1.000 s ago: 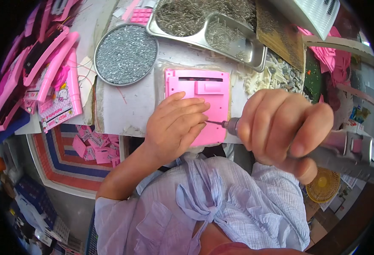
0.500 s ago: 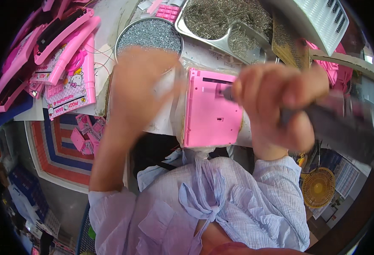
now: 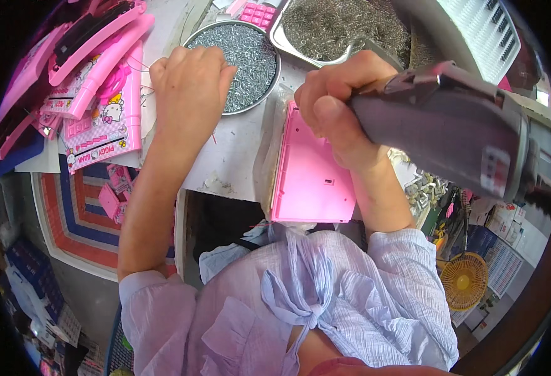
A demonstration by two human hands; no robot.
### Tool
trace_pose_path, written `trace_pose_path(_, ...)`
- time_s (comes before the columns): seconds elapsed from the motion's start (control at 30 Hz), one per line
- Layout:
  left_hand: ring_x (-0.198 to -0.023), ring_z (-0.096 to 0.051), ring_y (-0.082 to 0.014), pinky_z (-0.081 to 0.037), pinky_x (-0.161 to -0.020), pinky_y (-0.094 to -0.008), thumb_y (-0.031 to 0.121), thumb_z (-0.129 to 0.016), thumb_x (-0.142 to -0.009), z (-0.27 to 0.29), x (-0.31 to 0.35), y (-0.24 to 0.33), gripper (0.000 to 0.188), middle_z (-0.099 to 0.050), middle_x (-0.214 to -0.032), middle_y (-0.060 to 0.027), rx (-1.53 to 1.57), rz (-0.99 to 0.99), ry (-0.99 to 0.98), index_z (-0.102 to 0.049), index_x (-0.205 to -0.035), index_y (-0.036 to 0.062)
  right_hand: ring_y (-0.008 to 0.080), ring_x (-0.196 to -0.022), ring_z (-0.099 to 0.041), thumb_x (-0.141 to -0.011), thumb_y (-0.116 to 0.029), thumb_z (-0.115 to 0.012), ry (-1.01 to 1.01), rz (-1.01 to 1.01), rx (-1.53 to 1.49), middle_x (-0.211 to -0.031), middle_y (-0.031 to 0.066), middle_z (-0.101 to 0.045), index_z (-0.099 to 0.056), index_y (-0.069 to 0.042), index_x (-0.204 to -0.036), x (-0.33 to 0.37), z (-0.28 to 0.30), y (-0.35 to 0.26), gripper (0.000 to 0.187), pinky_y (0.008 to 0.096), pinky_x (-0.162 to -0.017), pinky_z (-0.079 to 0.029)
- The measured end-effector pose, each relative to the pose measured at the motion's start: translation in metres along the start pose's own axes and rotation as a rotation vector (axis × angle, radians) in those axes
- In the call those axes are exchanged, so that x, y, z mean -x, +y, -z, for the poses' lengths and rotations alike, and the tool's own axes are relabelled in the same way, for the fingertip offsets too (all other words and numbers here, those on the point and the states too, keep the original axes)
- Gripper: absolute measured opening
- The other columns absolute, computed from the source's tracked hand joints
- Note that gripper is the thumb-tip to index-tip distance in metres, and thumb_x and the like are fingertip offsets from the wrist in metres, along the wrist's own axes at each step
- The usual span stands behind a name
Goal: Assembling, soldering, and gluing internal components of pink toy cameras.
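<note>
My right hand [image 3: 341,109] is wrapped round a dark grey electric screwdriver [image 3: 438,128], held above the upper right of a pink plastic panel [image 3: 310,172]. The hand covers the screwdriver's front end and part of the panel, which lies at the table's near edge. Farther left, my left hand [image 3: 191,84] is closed, its curled fingers turned down beside a round metal bowl of small screws [image 3: 241,69]. Whatever those fingers hold, if anything, is hidden. Thin wires [image 3: 138,66] run close to its left side.
Pink printed piggy-bank panels [image 3: 103,125] and curved parts are piled at the left. Behind the screwdriver stands a metal tray of small metal pieces [image 3: 344,28]. A white ridged bin [image 3: 476,37] is at the far right. Below left, a striped container [image 3: 69,213] holds pink pieces.
My left hand has moved away from the panel, up and left, past the bowl's left side, and its fingers have closed. My right hand has shifted left and up over the panel with the screwdriver.
</note>
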State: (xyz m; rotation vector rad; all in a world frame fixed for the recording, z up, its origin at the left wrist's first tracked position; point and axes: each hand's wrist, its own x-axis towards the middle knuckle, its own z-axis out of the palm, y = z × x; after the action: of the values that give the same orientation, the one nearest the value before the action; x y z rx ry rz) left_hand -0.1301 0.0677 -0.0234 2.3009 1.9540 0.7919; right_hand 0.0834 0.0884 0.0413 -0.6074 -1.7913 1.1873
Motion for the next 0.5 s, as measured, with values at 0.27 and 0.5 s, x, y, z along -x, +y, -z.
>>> trace_pose_path(0.27,-0.09,-0.058,-0.0284,-0.038,-0.08,-0.0478,0.028,-0.066,-0.094,0.015,0.01,0.013,0.02,-0.064,-0.085,-0.0062,0.188,-0.019,-0.065,-0.063,-0.088,0.0097,0.0113,-0.048,-0.041,-0.093,-0.011,-0.071,0.073,-0.032,-0.34,-0.059,0.0042,-0.048,-0.044,-0.009,-0.087,0.004,-0.001,-0.043,0.027,0.0298,-0.046,-0.034)
trace_pose_path(0.5,-0.094,-0.057,-0.026,-0.036,-0.086,-0.0448,0.017,-0.078,-0.082,0.034,0.045,0.049,0.019,-0.062,-0.09,-0.0028,0.419,-0.126,-0.044,-0.061,-0.089,0.0111,0.012,-0.051,-0.044,-0.093,-0.015,-0.072,0.011,-0.083,-0.084,-0.059,0.0027,-0.046,-0.046,-0.008,-0.091,0.022,-0.005,-0.017,0.027,0.0297,-0.048,-0.036)
